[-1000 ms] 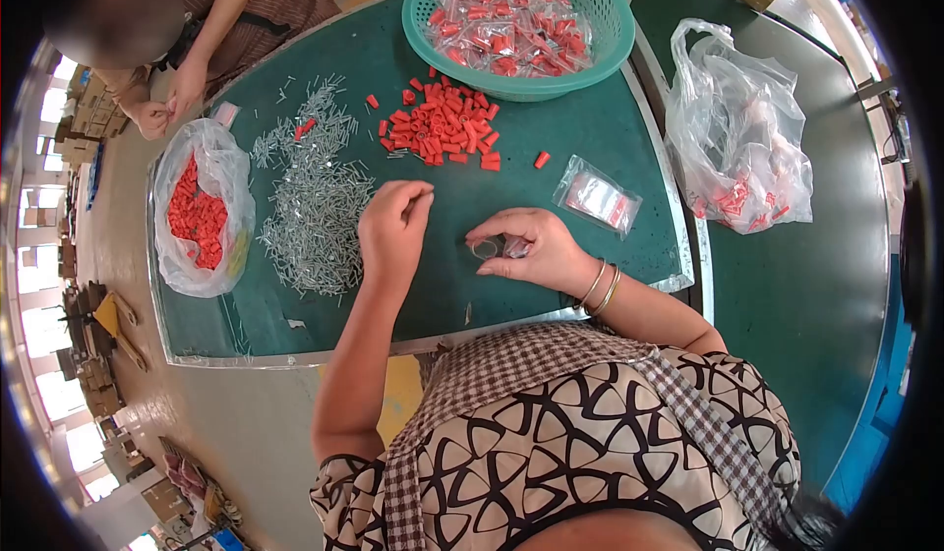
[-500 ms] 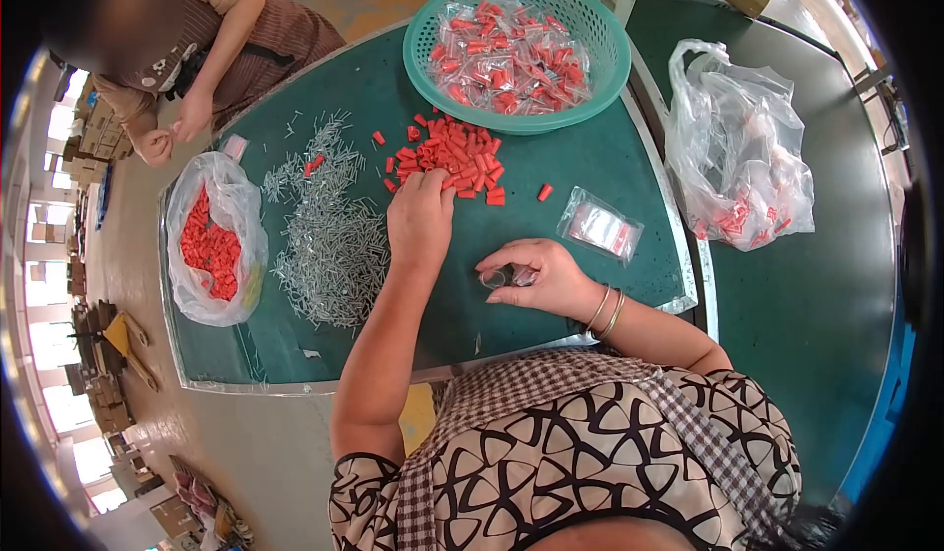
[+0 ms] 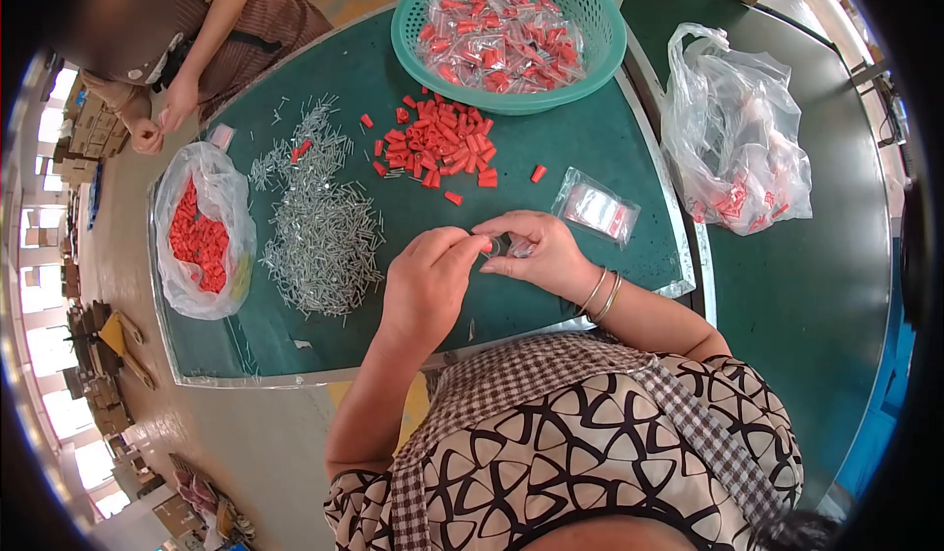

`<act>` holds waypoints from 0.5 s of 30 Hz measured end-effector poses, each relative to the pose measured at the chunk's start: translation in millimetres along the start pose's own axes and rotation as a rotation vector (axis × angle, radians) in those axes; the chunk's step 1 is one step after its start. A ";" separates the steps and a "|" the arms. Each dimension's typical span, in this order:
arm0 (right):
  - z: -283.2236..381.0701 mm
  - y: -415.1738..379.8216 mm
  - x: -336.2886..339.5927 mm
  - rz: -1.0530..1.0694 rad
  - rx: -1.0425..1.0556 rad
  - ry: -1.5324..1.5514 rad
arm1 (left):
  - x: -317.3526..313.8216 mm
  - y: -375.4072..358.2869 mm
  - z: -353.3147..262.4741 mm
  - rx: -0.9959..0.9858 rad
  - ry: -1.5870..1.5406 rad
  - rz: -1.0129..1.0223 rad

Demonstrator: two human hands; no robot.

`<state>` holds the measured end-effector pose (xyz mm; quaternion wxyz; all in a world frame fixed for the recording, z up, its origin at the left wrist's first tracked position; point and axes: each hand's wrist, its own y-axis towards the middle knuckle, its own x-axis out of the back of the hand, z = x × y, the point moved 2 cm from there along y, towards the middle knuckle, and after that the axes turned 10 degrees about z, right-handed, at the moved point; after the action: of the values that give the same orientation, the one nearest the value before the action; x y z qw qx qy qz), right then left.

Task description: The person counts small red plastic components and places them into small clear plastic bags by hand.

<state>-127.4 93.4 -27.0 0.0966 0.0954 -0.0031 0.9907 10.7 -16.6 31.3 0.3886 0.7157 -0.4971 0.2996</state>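
Observation:
My left hand (image 3: 430,281) pinches a small red plastic sleeve (image 3: 488,246) between thumb and fingertips, at the mouth of a clear plastic bag (image 3: 518,247). That bag is held in my right hand (image 3: 547,256), its thumb and forefinger curved around the opening; part of it is hidden in the palm. Beyond my hands lies a loose pile of red sleeves (image 3: 442,138), with a few single ones around it. To the left, a heap of silver screws or nails (image 3: 324,246) spreads over the green table (image 3: 531,330). A flat packet of clear bags (image 3: 596,207) rests right of my hands.
A green basket (image 3: 401,55) full of filled bags stands at the back. An open plastic bag of red sleeves (image 3: 236,256) sits at the left edge. On the right-hand surface is a crumpled white plastic bag (image 3: 737,138). Another person (image 3: 211,35) works across the table at upper left.
My left hand has drawn back from the red pile to my right hand, now with a red sleeve in its fingers. My right hand keeps holding the bag. The view has shifted slightly.

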 end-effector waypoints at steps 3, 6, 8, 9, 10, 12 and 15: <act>-6.4 0.8 -2.1 -0.015 0.041 -0.020 | -7.4 -0.4 -2.2 0.031 0.003 0.055; -4.6 -1.9 -2.7 -0.007 0.023 -0.022 | -4.3 -1.7 0.0 0.079 -0.071 -0.042; 0.1 -1.3 -0.8 0.001 0.018 -0.030 | -1.6 -5.9 11.0 0.167 -0.106 -0.132; 1.9 -2.0 -0.5 0.003 0.026 -0.045 | -1.3 -9.2 18.1 0.212 -0.124 -0.176; 3.2 -3.5 -1.0 0.009 0.031 -0.058 | -1.8 -7.8 27.1 0.228 -0.144 -0.193; 5.2 -3.1 -0.6 0.015 0.035 -0.065 | -1.1 -7.0 31.3 0.320 -0.312 -0.169; 5.6 -3.2 1.6 0.011 -0.003 -0.052 | 2.9 -0.6 17.7 0.247 -0.324 -0.027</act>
<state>-127.3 96.7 -21.3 0.0910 0.1208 -0.0077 0.9885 13.0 -33.0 24.3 0.2167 0.8033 -0.5031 0.2338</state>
